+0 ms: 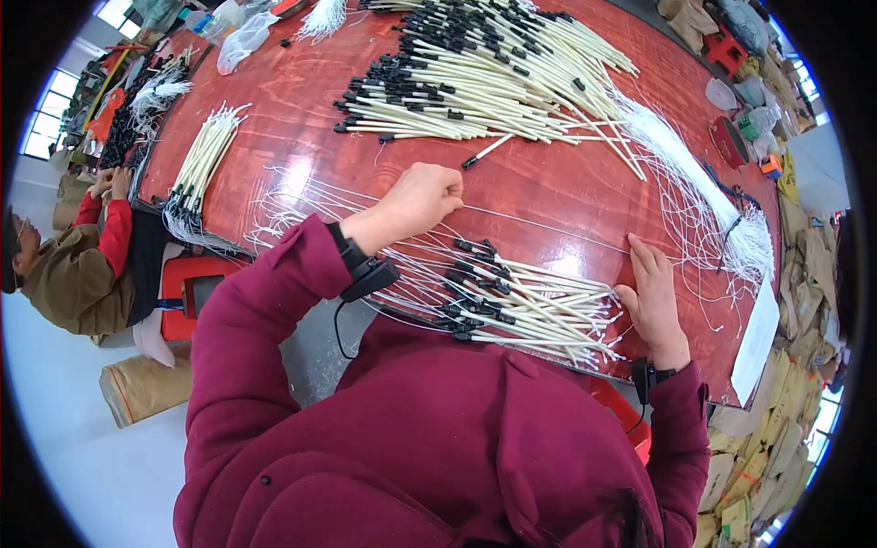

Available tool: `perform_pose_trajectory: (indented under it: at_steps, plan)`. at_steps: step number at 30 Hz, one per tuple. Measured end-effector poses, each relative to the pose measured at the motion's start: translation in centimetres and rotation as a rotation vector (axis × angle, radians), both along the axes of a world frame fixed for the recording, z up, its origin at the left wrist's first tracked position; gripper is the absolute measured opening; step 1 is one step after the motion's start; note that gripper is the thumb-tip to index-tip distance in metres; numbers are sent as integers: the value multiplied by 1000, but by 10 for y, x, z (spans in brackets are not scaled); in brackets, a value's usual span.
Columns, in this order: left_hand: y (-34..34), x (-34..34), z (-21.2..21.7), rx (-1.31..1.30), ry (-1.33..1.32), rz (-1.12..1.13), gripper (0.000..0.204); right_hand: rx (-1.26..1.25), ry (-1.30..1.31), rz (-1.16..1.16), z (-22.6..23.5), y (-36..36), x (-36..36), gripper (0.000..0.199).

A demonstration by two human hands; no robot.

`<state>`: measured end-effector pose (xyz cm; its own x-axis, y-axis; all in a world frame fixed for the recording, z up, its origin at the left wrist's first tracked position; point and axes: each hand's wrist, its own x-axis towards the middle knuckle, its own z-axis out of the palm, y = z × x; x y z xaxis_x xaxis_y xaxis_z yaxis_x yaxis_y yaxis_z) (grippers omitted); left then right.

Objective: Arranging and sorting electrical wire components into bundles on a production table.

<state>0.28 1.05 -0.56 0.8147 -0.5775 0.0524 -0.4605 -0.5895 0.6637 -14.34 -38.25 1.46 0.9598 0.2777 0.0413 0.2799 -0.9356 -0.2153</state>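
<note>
My left hand [417, 206] is closed in a pinch on a thin white cord [539, 222], above the near part of the red table. The cord runs straight to the fingertips of my right hand [652, 300]. That hand rests at the table with its fingers stretched and thumb apart. Whether its fingertips press on the cord, I cannot tell. Between my hands and my body lies a loose pile of cream-coloured rods with black end pieces [539, 301]. White cords trail from this pile to the left, under my left forearm.
A big heap of similar rods [484, 82] covers the far middle of the red table [301, 110]. A smaller bundle [208, 160] lies left; a tied hank of white cords [703, 187] lies right, above a white sheet [756, 340]. Another person [82, 265] sits at far left.
</note>
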Motion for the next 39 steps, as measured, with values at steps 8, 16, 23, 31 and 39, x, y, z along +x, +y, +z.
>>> perform_pose_trajectory:
  at_steps: [8, 16, 23, 31, 39]
  plan:
    - [4, -2, 2, 160, 1, 94, 14, -58, 40, 9, -1, 1, -2, 81]
    - [-35, 34, 20, 250, -416, -16, 24, -1, 42, -2, -2, 1, -3, 77]
    - [-103, 96, -2, 306, -752, -251, 11, 13, 27, -18, -7, 5, -3, 70]
    - [-105, 101, -3, 370, -761, -248, 12, 40, -23, -33, -12, 6, 0, 61]
    - [-108, 103, -9, 340, -846, -236, 14, 71, -68, -52, -14, 10, 1, 62]
